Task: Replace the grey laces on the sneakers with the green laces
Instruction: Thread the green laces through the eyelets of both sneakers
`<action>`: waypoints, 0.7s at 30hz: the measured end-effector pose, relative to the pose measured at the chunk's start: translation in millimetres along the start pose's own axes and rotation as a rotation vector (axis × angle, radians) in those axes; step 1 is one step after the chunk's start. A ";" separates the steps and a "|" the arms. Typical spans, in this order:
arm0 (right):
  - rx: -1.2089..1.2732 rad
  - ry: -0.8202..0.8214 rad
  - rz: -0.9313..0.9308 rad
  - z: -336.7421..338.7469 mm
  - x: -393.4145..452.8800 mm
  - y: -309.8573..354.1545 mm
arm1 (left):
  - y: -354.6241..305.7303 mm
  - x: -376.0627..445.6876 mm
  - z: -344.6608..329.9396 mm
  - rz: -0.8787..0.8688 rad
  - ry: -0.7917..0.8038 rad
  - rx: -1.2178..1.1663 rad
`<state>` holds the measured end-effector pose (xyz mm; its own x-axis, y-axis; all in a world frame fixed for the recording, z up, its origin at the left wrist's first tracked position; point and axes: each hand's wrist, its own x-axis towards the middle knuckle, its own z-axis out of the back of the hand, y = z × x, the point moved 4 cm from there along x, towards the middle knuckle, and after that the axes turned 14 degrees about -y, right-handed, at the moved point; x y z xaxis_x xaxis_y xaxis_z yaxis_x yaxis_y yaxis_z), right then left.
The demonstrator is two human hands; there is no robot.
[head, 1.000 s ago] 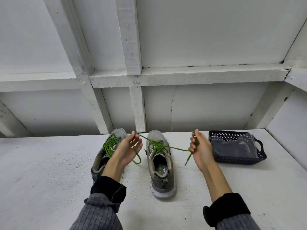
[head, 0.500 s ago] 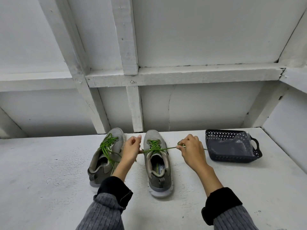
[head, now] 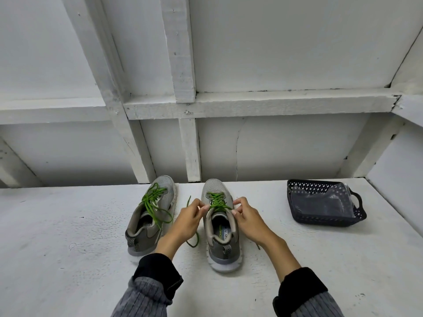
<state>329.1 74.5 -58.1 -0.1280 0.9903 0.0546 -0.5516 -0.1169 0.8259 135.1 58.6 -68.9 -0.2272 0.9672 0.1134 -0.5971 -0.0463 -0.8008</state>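
My left hand [head: 186, 221] and right hand [head: 248, 219] sit either side of the right sneaker [head: 220, 227], each pinching a strand of the green lace [head: 217, 202] near its top eyelets. I should draw both ends evenly, keeping the crossings flat and snug before tying, without tugging the shoe askew. The lace looks fully threaded, bright green on grey mesh. Left of that sneaker lies the other sneaker [head: 148, 216], laced green but loose. Farther right stands a dark basket [head: 297, 202].
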 end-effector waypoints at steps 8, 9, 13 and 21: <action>0.337 -0.095 -0.164 16.7 7.3 7.0 | -4.8 6.9 13.4 0.375 -0.056 -0.676; 0.472 -0.106 -0.195 18.2 9.1 12.1 | -7.9 8.3 12.9 0.433 -0.069 -0.822; 1.046 -0.070 -0.270 24.8 14.3 31.3 | -25.2 13.3 10.6 0.493 -0.096 -1.165; 1.169 -0.165 -0.353 9.4 27.4 38.5 | -47.2 24.0 3.0 0.386 -0.260 -1.002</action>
<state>312.1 97.8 -19.5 0.0308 0.9615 -0.2729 0.5447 0.2127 0.8112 155.6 83.3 -26.6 -0.4890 0.8439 -0.2206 0.4154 0.0029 -0.9096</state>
